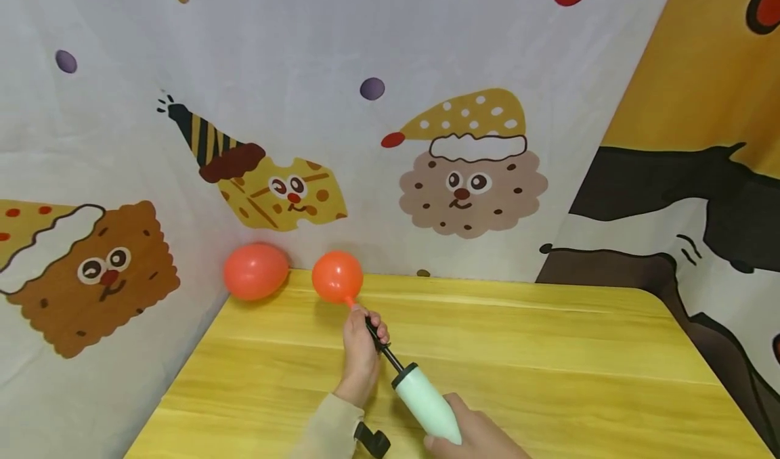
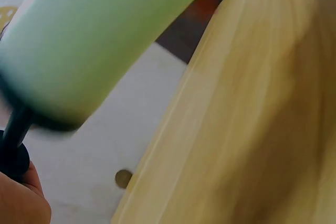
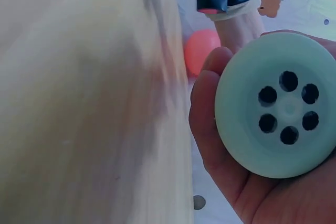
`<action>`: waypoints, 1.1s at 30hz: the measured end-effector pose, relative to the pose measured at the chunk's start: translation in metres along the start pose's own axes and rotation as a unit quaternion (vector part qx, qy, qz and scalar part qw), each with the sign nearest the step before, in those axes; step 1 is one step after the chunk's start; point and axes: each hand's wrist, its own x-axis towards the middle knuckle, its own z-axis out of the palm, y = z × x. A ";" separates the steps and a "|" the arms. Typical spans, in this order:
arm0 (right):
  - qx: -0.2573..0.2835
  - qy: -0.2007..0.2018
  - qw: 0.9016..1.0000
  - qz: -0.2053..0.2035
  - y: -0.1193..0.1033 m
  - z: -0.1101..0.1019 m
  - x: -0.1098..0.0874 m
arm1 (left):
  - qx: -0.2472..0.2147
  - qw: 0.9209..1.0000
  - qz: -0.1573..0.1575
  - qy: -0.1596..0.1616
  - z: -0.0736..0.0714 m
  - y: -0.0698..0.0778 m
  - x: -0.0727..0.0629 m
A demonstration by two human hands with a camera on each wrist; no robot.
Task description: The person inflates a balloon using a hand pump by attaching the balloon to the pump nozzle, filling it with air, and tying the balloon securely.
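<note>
A mint-green balloon pump (image 1: 426, 401) with a black rod slants across the middle of the table in the head view. My left hand (image 1: 361, 344) grips its black handle end, where the neck of a small, round orange balloon (image 1: 337, 277) sits. Around the lower part of the green barrel, my right hand (image 1: 475, 432) is curled. The right wrist view looks onto the pump's round end (image 3: 290, 107), which has several dark holes, with my right hand (image 3: 220, 129) wrapped around it. In the left wrist view the barrel (image 2: 100, 40) looms close, and only part of my left hand (image 2: 23, 200) shows.
A larger coral-red balloon (image 1: 256, 271) lies at the table's back left corner. The yellow wood-grain table (image 1: 518, 351) meets a printed cloth (image 1: 365, 32) behind and on the left. A black strap device (image 1: 372, 440) is on my left wrist.
</note>
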 end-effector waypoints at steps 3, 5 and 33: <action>0.005 0.013 1.000 -0.019 -0.006 0.000 0.005 | 0.001 1.000 -0.015 -0.010 0.005 -0.006 -0.010; -0.003 0.021 0.999 -0.032 -0.010 0.000 0.008 | -0.001 1.000 -0.020 -0.012 0.008 -0.008 -0.015; 0.018 0.015 0.999 0.030 -0.009 -0.010 -0.013 | -0.055 0.998 0.028 0.021 -0.004 0.029 0.027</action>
